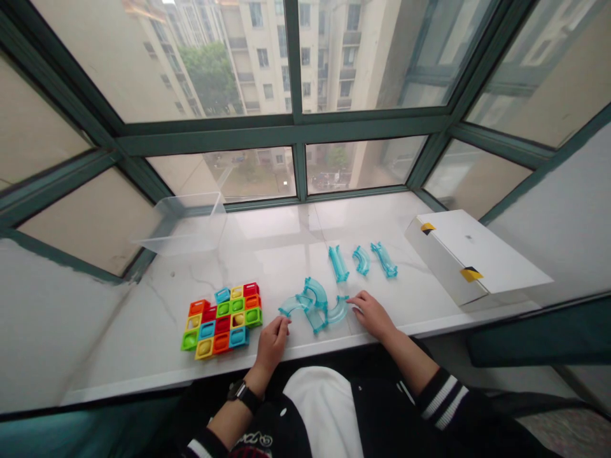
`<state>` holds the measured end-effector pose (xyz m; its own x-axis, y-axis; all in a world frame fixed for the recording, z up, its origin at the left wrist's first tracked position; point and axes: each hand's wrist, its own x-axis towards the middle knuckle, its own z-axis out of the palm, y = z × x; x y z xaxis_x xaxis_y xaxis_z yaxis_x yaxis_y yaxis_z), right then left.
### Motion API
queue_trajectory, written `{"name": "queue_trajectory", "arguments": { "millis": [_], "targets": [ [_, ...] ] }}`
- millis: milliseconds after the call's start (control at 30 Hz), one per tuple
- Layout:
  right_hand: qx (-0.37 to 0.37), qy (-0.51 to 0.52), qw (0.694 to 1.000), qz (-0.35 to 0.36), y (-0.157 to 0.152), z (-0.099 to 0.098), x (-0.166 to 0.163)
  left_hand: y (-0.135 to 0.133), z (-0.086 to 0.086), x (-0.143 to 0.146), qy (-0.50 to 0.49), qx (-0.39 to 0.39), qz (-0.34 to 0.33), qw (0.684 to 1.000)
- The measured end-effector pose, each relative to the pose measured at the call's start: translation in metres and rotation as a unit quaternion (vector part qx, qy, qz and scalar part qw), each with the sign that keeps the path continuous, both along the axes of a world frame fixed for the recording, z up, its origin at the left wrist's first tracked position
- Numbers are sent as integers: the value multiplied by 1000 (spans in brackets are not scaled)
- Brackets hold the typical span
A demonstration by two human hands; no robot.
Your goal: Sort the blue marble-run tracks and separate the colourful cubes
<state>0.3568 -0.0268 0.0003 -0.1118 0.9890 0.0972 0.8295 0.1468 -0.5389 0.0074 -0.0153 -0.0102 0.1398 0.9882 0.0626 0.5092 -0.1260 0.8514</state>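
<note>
Clear blue toy track pieces (pixel 315 315) lie joined in a branching cluster on the white sill in front of me. My left hand (pixel 273 341) rests at the cluster's left side, fingers curled closed beside the end of a curved track piece (pixel 293 305); whether anything is inside them is hidden. On the right, the fingertips of my right hand (pixel 373 314) pinch the outer end of another curved track piece (pixel 338 311). Behind the cluster lie a straight track piece (pixel 338 263), a short curved track piece (pixel 361 260) and another straight track piece (pixel 384 259), all apart from my hands.
Colourful square toy blocks (pixel 223 326) sit grouped to the left of my left hand. A clear plastic bin (pixel 191 222) stands at the back left. A white box (pixel 477 254) with yellow-black tabs is at the right. Window frames (pixel 267 137) border the marble-patterned sill (pixel 267 245).
</note>
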Motion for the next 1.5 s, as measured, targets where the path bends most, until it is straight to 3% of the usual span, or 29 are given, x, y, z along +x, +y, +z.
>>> {"name": "queue_trajectory", "arguments": {
  "millis": [133,233,367,500,667,900,1233,1500],
  "targets": [
    [-6,11,1000,-11,-9,6,-18,-1,-8,-1,18,32,-10,999],
    [-61,16,998,22,-16,7,-41,-7,-14,0,60,122,-55,989],
    [-103,1,994,45,-21,4,-62,-16,-11,5,165,250,-97,949],
    [-99,11,992,73,-21,0,-69,-16,1,20,246,293,-150,912],
    [-97,29,990,94,-24,-5,-68,-5,-1,45,298,299,-219,880],
    [-95,28,993,64,-30,0,-53,1,-17,47,287,275,-208,894],
    [-78,13,997,3,-34,-3,-8,0,-15,48,294,275,-170,900],
    [-68,61,996,-13,-35,0,30,3,-20,50,300,285,-164,896]
  ]
}}
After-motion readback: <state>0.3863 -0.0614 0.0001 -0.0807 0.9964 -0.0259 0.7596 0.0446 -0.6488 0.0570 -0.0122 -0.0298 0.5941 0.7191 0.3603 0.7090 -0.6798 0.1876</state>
